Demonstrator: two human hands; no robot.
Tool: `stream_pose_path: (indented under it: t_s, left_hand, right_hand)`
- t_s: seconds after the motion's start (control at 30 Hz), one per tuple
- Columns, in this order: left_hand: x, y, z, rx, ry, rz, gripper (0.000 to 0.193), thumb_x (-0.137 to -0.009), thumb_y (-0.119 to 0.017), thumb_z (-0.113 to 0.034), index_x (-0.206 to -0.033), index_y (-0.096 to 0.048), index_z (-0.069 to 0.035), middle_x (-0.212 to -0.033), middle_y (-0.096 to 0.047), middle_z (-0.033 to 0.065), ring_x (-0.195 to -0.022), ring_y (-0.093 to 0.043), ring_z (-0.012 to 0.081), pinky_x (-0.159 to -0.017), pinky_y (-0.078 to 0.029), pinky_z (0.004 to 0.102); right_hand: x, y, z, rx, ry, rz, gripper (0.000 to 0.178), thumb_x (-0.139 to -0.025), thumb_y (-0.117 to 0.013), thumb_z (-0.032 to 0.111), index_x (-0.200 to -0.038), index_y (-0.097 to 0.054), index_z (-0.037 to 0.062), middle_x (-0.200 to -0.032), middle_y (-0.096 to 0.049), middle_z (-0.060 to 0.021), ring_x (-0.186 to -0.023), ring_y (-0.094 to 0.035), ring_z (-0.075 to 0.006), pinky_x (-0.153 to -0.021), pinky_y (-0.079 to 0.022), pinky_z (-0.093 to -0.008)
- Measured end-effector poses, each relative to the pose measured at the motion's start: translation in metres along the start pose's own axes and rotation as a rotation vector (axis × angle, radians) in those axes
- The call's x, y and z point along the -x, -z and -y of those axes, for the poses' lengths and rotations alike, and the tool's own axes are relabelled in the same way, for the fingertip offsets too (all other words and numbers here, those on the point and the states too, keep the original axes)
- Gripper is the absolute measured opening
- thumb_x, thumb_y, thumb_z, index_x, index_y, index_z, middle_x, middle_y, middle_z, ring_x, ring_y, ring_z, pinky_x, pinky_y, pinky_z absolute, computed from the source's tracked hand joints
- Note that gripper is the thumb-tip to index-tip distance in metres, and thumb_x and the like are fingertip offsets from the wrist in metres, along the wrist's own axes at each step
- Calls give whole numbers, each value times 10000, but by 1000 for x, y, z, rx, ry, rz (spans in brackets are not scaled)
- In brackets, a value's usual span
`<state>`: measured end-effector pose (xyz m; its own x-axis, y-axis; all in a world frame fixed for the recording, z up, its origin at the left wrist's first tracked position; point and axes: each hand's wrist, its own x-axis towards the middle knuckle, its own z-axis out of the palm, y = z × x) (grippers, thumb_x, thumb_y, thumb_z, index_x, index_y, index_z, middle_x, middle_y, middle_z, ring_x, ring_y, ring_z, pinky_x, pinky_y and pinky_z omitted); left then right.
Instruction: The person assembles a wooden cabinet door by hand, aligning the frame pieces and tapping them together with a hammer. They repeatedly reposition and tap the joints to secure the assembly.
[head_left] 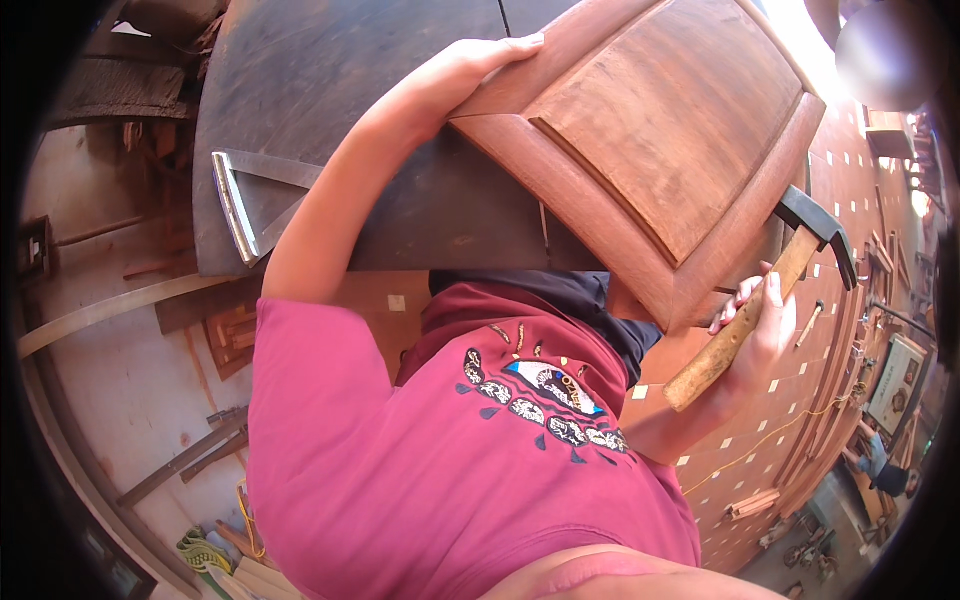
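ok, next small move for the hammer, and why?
Probably a light tap on the right edge of the framed wooden panel: the right hand grips the hammer with its head close by that edge, and the left hand is at the opposite side.

Panel (680, 130) cut off above; right fingers (745, 291) partly behind hammer (718, 352).

Left arm (345, 190) forward, right fingers (773, 292) curled

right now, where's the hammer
In the head view, right of centre, the hammer is in the right hand, its head beside the right edge of the panel.
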<state>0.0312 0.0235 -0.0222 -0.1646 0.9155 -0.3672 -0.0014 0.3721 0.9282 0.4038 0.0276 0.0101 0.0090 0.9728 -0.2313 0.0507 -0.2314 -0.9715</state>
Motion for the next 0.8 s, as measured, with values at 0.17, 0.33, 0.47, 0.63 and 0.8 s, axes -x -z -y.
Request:
stream_pose_path:
  t_s: [0.17,0.33,0.47,0.63,0.8]
  left_hand:
    - [-1,-1,3,17,-16,-26,535,-1032,-577,-414,-1365,-633,1,-1254,-686,56,-1090,-636,107,-973,-476,264]
    - [-2,-3,3,-15,-45,-34,528,-1030,-574,-407,-1351,-647,6,-1235,-693,59,-1094,-631,106,-981,-465,261]
    - [2,-7,5,-50,-115,-102,524,-1029,-567,-410,-1317,-667,17,-1215,-695,53,-1078,-628,107,-981,-455,261]
    - [1,-6,4,-52,-109,-93,522,-1032,-558,-408,-1299,-674,26,-1205,-693,52,-1067,-626,108,-981,-452,261]
    - [0,-5,8,-50,-168,-92,514,-1035,-557,-405,-1288,-678,26,-1189,-696,52,-1054,-628,105,-968,-459,262]
  right_hand:
    - [0,2,-3,-11,7,16,367,-1059,-511,202,-1306,-457,-63,-788,-515,-58,-558,-526,-112,-451,-463,-264]
    - [1,5,-2,-35,13,40,390,-1039,-485,149,-1346,-418,-81,-794,-523,-66,-573,-538,-118,-460,-473,-271]
    - [0,3,-4,-46,16,47,404,-1025,-474,121,-1360,-398,-91,-802,-535,-78,-575,-541,-122,-463,-482,-276]
    - [1,3,-5,-47,35,49,400,-1031,-478,134,-1354,-403,-89,-801,-539,-82,-568,-544,-124,-461,-494,-276]
    - [1,2,-6,12,40,34,425,-1052,-494,240,-1326,-433,-79,-802,-508,-66,-577,-526,-120,-461,-492,-276]
